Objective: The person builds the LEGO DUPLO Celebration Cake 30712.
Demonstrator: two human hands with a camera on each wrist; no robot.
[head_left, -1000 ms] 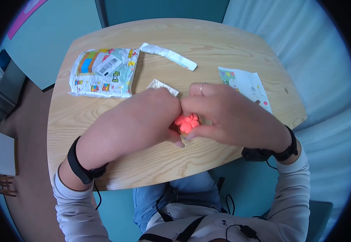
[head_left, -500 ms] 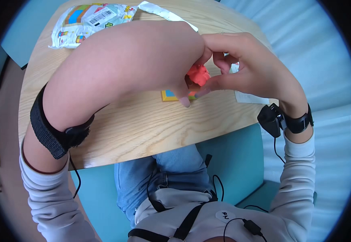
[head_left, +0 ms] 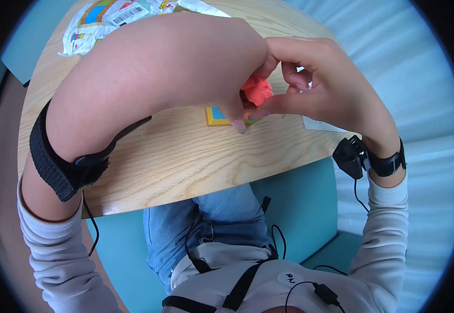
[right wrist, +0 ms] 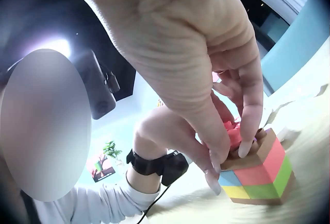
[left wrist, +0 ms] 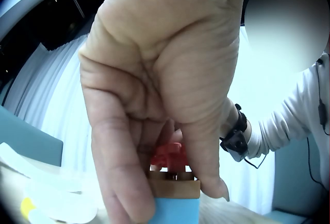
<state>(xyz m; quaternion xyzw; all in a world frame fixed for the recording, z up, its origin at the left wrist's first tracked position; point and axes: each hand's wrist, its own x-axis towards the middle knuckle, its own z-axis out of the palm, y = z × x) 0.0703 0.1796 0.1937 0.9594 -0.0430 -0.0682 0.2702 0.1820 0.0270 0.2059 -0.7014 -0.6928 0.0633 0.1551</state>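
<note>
L. hand (left wrist: 154,95): forearm arched in from person's L., wrist bent, palm-side over the work. Fingers on one side, thumb on opp. side of block stack (right wrist: 264,176), part-spread to its width; had hold of it.

R. hand (right wrist: 193,74): raised opp. L. hand, wrist bent, fingers pointing down. Thumb & finger drawn close, pinching red piece (head_left: 259,93); one fingertip at top of stack.

Red piece: coral-red, lobed, flower-like; located at top of stack, btwn the two hands. Whether fully seated: couldn't tell, fingers in the way.

Block stack: upright on wood-grain table (head_left: 185,161), partly under L. hand. Brown top layer w/ studs; below it red & blue; then green & yellow; brown base.

Also on table: printed packet w/ barcode (head_left: 125,15), far L., partly cut off by frame edge; white strip (head_left: 203,7) beside it; paper sheet (head_left: 318,125), R. of stack, mostly behind R. hand.

Wrists: black strap w/ device on ea.
</note>
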